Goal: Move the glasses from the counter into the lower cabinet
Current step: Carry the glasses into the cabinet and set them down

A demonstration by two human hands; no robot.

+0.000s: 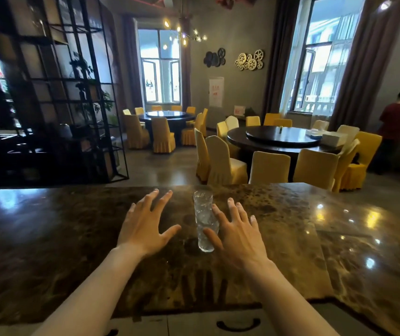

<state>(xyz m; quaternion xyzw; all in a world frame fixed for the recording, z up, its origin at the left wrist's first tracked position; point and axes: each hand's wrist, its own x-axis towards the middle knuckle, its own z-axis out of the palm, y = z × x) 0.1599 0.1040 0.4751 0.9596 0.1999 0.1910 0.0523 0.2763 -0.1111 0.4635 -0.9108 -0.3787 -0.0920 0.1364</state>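
A stack of clear patterned glasses (203, 220) stands upright in the middle of the brown marble counter (73, 226). My left hand (145, 225) hovers to the left of the stack with fingers spread, a small gap from the glass. My right hand (236, 232) is just right of the stack, fingers spread, thumb and index finger touching or nearly touching its side. Neither hand is closed around it. At the bottom edge a white cabinet front with a black handle (237, 324) shows below the counter.
The counter bends away to the right (376, 251). Beyond it lies a dining room with round dark tables (281, 139) and yellow-covered chairs (269, 167). A black metal shelf (56, 93) stands at the left. A person in a red top (396, 122) stands at the far right.
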